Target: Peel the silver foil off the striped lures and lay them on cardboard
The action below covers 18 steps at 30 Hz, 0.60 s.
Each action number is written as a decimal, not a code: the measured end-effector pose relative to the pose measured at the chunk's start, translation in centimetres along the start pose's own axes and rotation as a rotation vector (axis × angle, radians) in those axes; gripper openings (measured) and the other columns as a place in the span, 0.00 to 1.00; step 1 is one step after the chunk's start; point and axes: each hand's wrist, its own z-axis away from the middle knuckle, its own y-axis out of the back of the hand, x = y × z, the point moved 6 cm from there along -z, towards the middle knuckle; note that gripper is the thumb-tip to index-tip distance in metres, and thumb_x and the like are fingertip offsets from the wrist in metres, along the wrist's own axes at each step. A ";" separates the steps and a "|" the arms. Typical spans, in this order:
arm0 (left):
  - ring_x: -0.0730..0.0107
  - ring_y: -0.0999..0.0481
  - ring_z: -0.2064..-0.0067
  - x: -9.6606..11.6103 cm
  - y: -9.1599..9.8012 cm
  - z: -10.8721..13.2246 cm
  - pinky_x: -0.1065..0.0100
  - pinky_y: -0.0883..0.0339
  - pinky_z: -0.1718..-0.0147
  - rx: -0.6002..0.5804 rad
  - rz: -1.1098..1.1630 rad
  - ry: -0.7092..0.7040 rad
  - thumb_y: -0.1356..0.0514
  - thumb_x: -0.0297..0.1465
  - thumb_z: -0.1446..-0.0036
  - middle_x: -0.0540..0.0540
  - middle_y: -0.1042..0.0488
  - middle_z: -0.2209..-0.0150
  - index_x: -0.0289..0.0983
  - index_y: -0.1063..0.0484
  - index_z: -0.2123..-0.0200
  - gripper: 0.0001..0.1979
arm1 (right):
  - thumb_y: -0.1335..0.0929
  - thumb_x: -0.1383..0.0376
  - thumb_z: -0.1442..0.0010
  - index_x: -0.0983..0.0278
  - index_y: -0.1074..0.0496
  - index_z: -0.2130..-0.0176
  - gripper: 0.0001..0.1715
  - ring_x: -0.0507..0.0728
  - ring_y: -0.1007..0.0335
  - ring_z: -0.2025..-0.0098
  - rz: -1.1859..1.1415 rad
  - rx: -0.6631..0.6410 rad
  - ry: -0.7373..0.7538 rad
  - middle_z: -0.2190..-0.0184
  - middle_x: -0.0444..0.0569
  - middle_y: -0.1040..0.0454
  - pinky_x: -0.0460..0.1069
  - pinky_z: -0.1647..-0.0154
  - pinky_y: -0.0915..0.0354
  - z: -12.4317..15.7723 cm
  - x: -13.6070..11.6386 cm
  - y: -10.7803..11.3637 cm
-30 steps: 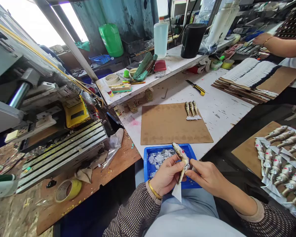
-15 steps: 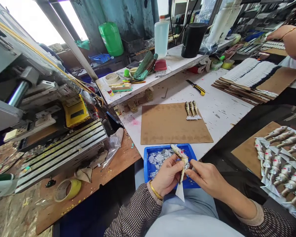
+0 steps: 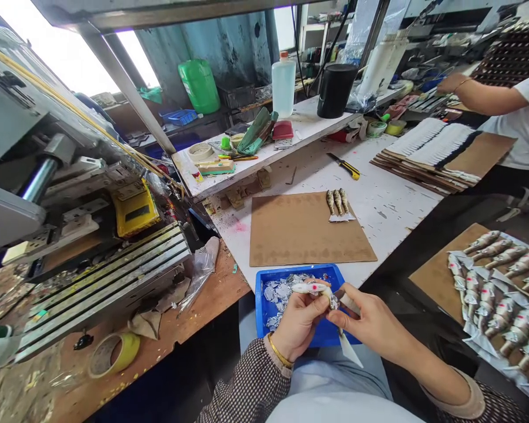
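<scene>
A pale fish-shaped lure (image 3: 309, 288) with a red spot is pinched between the thumb and fingers of my left hand (image 3: 300, 322). My right hand (image 3: 372, 322) is closed at its rear part, the thumb against a shiny silvery patch around the middle. Below my fingers hangs a white tail piece (image 3: 350, 352). The lure looks bent, and my fingers hide part of it. Under my hands a blue tray (image 3: 260, 311) holds many silvery foil flakes (image 3: 275, 294). Just beyond it lies a brown cardboard sheet (image 3: 291, 232) with three fish lures (image 3: 337, 204) at its right.
On the right, another board (image 3: 427, 279) carries rows of lures. A utility knife (image 3: 346, 166) and stacked boards (image 3: 489, 154) lie farther back. A raised shelf (image 3: 247, 161) holds bottles and tools. Machinery (image 3: 114, 270) stands left; a co-worker's arm (image 3: 485, 97) shows back right.
The lure has turned from a steep tilt to nearly level at its front, and its tail has swung right. My right fingers have moved up around it. The camera view has shifted slightly.
</scene>
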 end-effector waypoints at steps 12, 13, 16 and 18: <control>0.74 0.32 0.63 1.7 0.1 0.4 0.71 0.39 0.63 0.059 -0.307 -0.175 0.29 0.33 0.47 0.49 0.27 0.64 0.36 0.23 0.60 0.13 | 0.34 0.39 0.40 0.61 0.42 0.72 0.31 0.49 0.52 0.76 -0.033 -0.014 0.005 0.80 0.37 0.43 0.46 0.76 0.53 -0.4 -0.9 0.3; 0.74 0.32 0.63 1.8 0.1 0.4 0.71 0.39 0.63 0.064 -0.318 -0.180 0.29 0.33 0.47 0.49 0.27 0.63 0.36 0.23 0.60 0.13 | 0.34 0.39 0.40 0.61 0.42 0.72 0.31 0.49 0.52 0.76 -0.032 0.000 0.009 0.80 0.37 0.43 0.46 0.76 0.53 -0.4 -0.9 0.4; 0.73 0.32 0.63 1.9 0.0 0.3 0.71 0.39 0.63 0.076 -0.328 -0.184 0.28 0.35 0.48 0.49 0.27 0.63 0.37 0.23 0.60 0.13 | 0.34 0.39 0.40 0.61 0.41 0.72 0.30 0.49 0.51 0.76 -0.007 0.053 0.015 0.80 0.37 0.42 0.46 0.76 0.52 -0.4 -1.0 0.6; 0.72 0.32 0.63 1.9 0.1 0.2 0.70 0.40 0.63 0.079 -0.336 -0.184 0.28 0.36 0.48 0.49 0.27 0.64 0.37 0.23 0.61 0.14 | 0.34 0.39 0.39 0.61 0.40 0.71 0.30 0.49 0.51 0.76 0.007 0.062 0.012 0.80 0.37 0.42 0.46 0.76 0.52 -0.4 -0.9 0.6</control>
